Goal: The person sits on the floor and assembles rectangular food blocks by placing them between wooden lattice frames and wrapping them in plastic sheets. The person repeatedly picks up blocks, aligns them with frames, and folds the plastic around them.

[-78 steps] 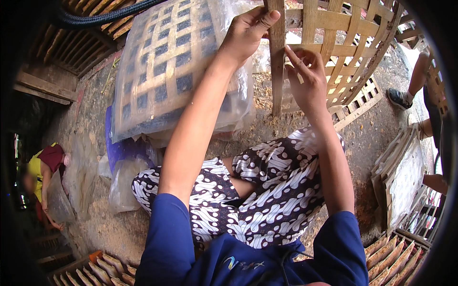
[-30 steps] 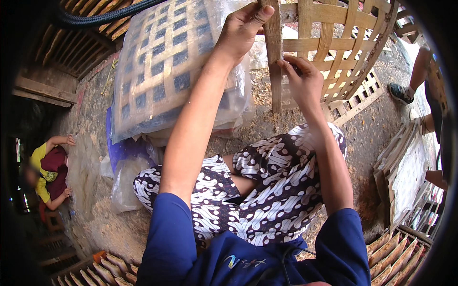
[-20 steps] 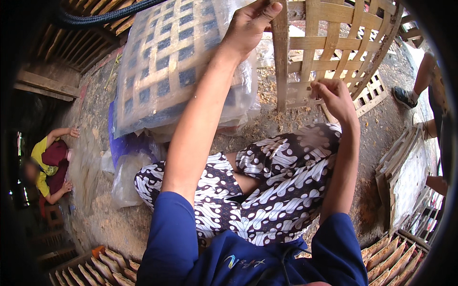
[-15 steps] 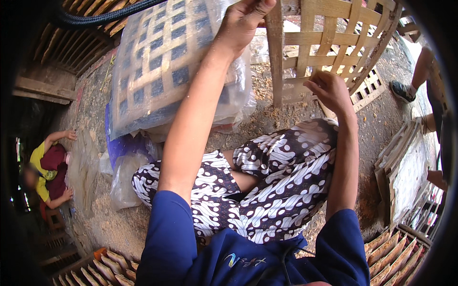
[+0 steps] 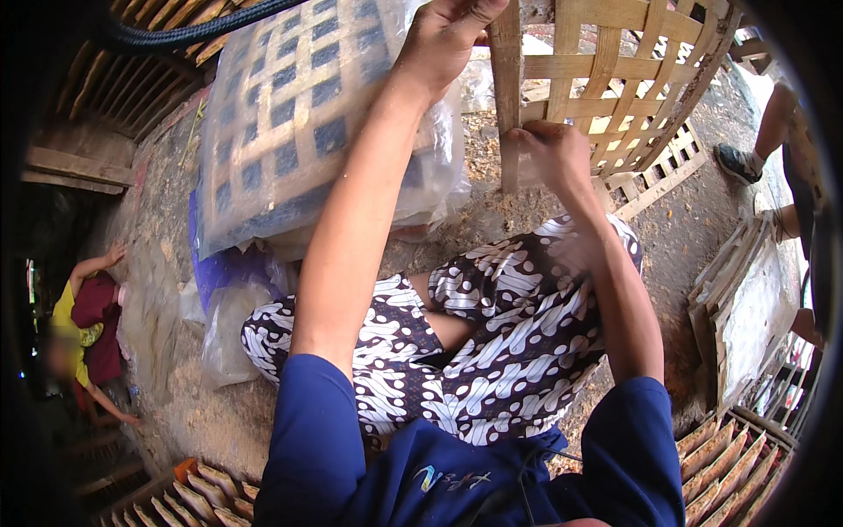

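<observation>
My left hand (image 5: 443, 48), reaching to the top of the view, is closed at the wooden edge of a woven bamboo rack (image 5: 580, 66), which stands tilted upright; the picture's upper edge cuts off part of the grip. Lower on that same rack is my right hand (image 5: 562, 158), its fingers curled close to the side bar. Motion blurs it, so whether it touches or grips is unclear. Left of the rack, under my left forearm, another woven bamboo rack (image 5: 294, 110) lies flat beneath clear plastic sheeting (image 5: 439, 167).
Purple plastic (image 5: 215, 272) and a clear bag (image 5: 233, 334) lie by my knee. A co-worker in yellow (image 5: 79, 325) sits at left. Another person's leg and shoe (image 5: 738, 164) are at right, near stacked flat sheets (image 5: 746, 307). Slatted racks (image 5: 202, 496) stand behind me.
My right hand has moved left and slightly down, to the rack's side bar. The left hand stays at the rack's edge. The co-worker at left has shifted their arms.
</observation>
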`<state>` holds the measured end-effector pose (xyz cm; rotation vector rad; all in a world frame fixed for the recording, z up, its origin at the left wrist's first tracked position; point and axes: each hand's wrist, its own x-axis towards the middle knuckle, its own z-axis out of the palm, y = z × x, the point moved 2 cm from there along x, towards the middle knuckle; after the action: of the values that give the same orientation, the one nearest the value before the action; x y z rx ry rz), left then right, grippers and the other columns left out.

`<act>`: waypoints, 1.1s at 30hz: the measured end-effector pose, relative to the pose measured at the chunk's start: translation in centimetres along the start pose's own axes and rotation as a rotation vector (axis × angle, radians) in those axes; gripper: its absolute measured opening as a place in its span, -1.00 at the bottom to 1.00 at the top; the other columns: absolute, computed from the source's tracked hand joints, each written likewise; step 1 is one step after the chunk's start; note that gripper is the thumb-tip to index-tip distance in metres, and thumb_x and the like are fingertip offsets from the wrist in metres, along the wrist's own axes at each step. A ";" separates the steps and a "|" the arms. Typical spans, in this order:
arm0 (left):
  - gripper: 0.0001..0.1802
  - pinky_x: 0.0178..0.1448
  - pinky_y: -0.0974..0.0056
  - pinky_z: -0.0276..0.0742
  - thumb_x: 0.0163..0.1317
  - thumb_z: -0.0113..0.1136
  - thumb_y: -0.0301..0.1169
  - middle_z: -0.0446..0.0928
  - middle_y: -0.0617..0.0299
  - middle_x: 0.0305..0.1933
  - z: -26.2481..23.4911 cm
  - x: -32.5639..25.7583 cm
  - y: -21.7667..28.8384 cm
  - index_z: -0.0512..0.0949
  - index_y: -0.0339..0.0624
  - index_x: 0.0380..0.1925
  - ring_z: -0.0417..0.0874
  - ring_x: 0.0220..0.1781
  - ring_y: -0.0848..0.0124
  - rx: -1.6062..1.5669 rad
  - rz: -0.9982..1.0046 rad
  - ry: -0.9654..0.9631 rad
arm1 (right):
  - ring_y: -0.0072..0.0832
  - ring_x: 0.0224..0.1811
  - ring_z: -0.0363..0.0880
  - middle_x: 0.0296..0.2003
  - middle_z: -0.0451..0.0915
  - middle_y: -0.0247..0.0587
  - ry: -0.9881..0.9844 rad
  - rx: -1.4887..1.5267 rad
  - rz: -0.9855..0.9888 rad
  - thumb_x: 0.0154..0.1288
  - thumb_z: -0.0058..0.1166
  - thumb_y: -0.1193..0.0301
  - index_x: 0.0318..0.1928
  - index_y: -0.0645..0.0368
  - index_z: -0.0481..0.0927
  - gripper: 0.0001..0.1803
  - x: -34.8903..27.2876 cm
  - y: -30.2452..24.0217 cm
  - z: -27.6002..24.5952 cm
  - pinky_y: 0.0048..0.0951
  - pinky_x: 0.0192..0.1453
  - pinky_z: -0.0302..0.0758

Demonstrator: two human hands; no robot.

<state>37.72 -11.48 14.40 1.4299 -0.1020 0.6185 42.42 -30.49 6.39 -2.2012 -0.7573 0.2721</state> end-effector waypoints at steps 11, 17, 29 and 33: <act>-0.46 0.06 0.26 0.56 0.25 0.26 0.06 0.65 0.34 -0.10 0.5 -0.2 0.3 0.60 -0.09 0.04 0.63 -0.10 0.52 -0.001 0.086 0.003 | -0.50 -0.54 0.59 -0.57 0.66 -0.12 0.120 0.062 -0.171 0.29 0.11 0.25 -0.28 0.25 0.71 -0.70 -0.9 0.1 -5.2 -0.43 -0.35 0.50; -0.48 0.02 0.33 0.55 0.27 0.25 0.04 0.64 0.38 -0.10 0.6 0.1 0.5 0.60 -0.07 0.06 0.61 -0.12 0.56 -0.003 0.048 0.011 | -0.36 -0.18 0.66 -0.06 0.68 -0.09 0.187 -0.161 -0.046 0.15 0.24 0.30 0.03 0.11 0.67 -0.59 -0.8 8.3 -10.0 -0.35 -0.05 0.58; -0.53 -0.05 0.37 0.52 0.31 0.20 0.04 0.60 0.46 -0.23 1.3 -0.3 0.8 0.60 -0.08 0.00 0.57 -0.24 0.63 -0.006 0.051 0.012 | -0.61 -0.07 0.45 -0.13 0.58 -0.30 0.479 0.648 0.140 0.31 0.17 -0.05 0.06 0.20 0.51 -0.42 8.1 16.2 -16.0 -0.55 -0.11 0.41; -0.52 0.06 0.32 0.48 0.36 0.16 -0.02 0.57 0.43 0.02 0.9 -0.3 0.9 0.54 -0.06 0.12 0.54 -0.02 0.59 0.029 0.027 -0.012 | -0.55 -0.02 0.48 -0.08 0.58 -0.34 0.341 0.803 -0.072 0.41 0.11 0.25 0.14 0.17 0.49 -0.61 7.7 17.5 -15.4 -0.47 0.08 0.39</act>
<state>37.30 -12.40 15.19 1.4622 -0.1221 0.6356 62.55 -44.42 4.24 -1.4030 -0.4260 0.1237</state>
